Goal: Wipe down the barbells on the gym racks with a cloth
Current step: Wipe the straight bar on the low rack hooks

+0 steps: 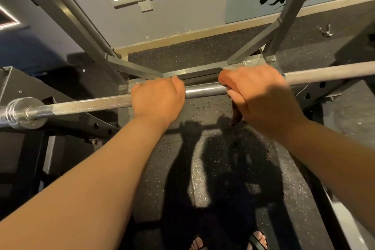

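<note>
In the head view, the bar (91, 105) is lying across the middle of the frame from left to right, resting on the black rack (30, 79) above the speckled floor (203, 53). The left hand (158, 101), a little left of the centre, is curling its fingers over the bar and gripping it directly. The right hand (257, 95), just right of the centre, is closing around the bar with the dark cloth (236, 115) under the palm; one end of the cloth is hanging down below the hand. A short smooth part of the bar is showing between the two hands. To do this step well, I think the left hand should be steadying the bar against rolling while the right hand is squeezing the cloth fully around it and sliding along the rough part toward the right of the frame.
</note>
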The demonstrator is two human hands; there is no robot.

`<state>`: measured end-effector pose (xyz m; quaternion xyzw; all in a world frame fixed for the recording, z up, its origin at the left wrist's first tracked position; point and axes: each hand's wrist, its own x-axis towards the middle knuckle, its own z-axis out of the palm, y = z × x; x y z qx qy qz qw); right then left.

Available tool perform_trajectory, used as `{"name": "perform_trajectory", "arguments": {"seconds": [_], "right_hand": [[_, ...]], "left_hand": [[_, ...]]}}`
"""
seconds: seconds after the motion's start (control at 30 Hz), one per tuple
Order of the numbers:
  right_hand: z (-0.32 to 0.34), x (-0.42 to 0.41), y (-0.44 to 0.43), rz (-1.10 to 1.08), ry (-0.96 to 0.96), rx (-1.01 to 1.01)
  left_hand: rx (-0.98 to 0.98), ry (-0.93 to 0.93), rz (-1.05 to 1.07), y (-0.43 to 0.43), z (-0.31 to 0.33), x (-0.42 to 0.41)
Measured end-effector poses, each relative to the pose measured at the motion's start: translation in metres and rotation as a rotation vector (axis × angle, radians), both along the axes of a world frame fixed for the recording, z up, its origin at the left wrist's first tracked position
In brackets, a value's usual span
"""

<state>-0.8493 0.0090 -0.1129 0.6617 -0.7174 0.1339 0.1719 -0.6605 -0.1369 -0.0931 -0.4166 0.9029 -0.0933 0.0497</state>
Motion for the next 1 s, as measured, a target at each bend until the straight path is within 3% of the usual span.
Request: {"name": "perform_trajectory", "arguments": {"seconds": [0.2, 0.27, 0.33, 0.43, 0.57, 0.67, 0.77, 0.87, 1.0], "right_hand": [[-0.013, 0.047, -0.015, -0.483, -0.347, -0.213], [-0.012, 0.064, -0.029, -0.436, -0.358, -0.197], [-0.008, 0.061, -0.028, -0.241, -0.322, -0.091], [0.000, 0.021, -0.011, -0.073, -0.175, 0.050], [-0.009, -0.003, -0.007, -0.251, -0.183, -0.185], [-0.018, 0.014, -0.017, -0.443, -0.161, -0.224], [-0.012, 0.008, -0.017, -0.415, -0.096, -0.137], [0.004, -0.007, -0.023, -0.332, -0.205, 0.064], [-0.002, 0.002, -0.010, -0.299, -0.222, 0.034]], "left_hand": [[-0.046, -0.072, -0.019, 0.003, 0.003, -0.005], [-0.053, -0.098, -0.014, 0.001, 0.001, -0.005], [-0.038, -0.091, -0.016, -0.002, 0.000, -0.004], [0.011, -0.057, 0.010, -0.002, 0.003, -0.006], [-0.008, 0.103, 0.137, -0.003, -0.002, -0.011], [0.006, 0.322, 0.186, 0.011, -0.004, -0.021], [0.104, 0.418, 0.032, 0.039, -0.006, -0.045], [0.067, 0.444, 0.049, 0.045, -0.008, -0.061], [0.048, 0.416, 0.051, 0.040, -0.010, -0.059]]}}
